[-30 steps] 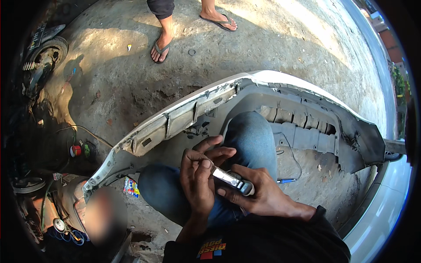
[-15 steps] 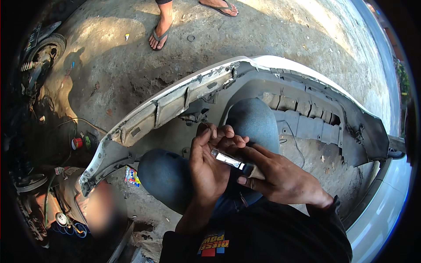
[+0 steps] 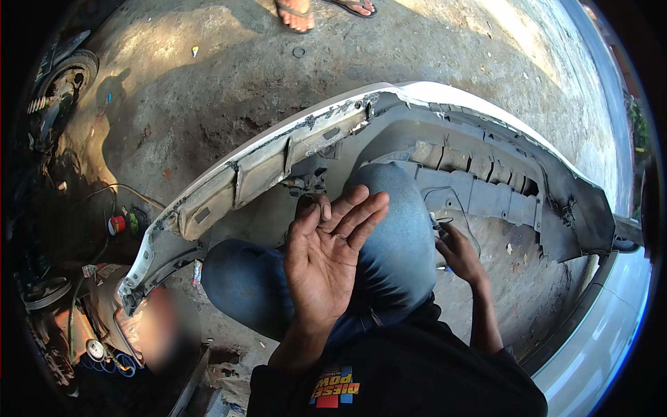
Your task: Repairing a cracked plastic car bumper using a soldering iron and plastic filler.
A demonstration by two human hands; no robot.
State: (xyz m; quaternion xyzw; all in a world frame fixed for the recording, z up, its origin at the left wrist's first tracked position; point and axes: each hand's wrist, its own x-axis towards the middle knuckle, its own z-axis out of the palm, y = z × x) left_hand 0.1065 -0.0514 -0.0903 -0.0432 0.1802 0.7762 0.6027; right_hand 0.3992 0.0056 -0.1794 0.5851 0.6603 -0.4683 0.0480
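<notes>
2 hands: left hand (image 3: 326,260) empty, spread before bumper (image 3: 278,156); right hand's (image 3: 458,254) grip unclear.

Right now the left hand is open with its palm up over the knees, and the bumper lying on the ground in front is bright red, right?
Not quite. The head view shows the left hand open, palm up, over the knees, but the bumper is white and grey, not bright red.

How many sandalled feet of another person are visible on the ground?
2, both at the top edge: one foot left of the other foot, beyond the bumper. Both are partly cut off.
</notes>
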